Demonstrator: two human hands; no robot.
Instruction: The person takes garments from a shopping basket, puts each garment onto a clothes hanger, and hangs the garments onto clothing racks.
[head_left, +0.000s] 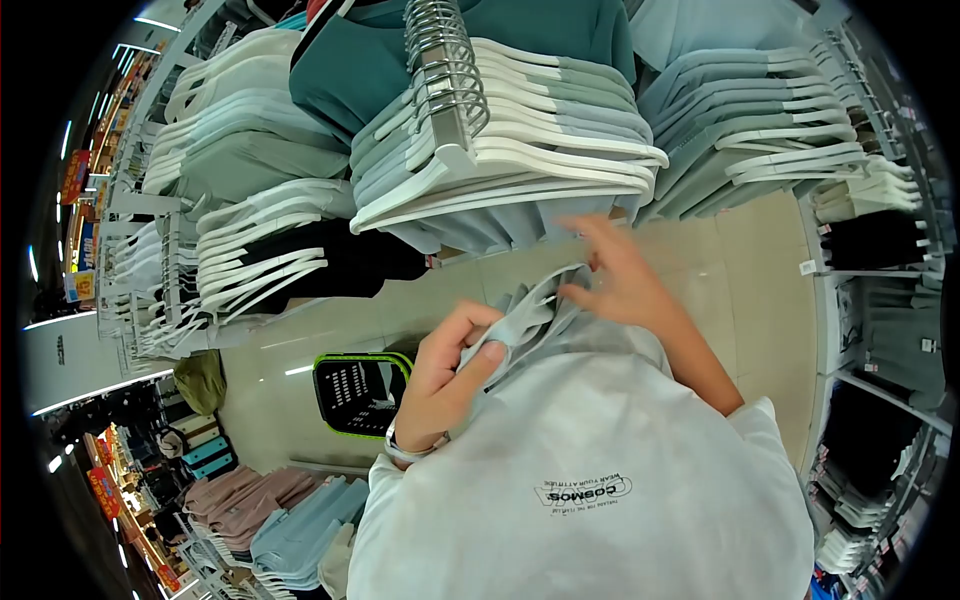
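Note:
A light grey garment (530,322) is bunched up in front of my chest, its folds gathered together; what cut of clothing it is, I cannot tell. My left hand (440,375) pinches the near left side of it between thumb and fingers, and a band shows on that wrist. Over the garment's far right edge is my right hand (622,278), blurred by motion, with thumb and fingers apart. Its thumb is close to the fabric; whether it touches is unclear. Just beyond hangs a row of white hangers (560,160) with grey and green clothes on a metal rail (445,120).
A black basket with a green rim (362,395) stands on the tiled floor (270,410) at left. More hanging clothes line the left rack (265,250) and right rack (770,130). Folded-over pink and blue garments (310,530) hang at lower left.

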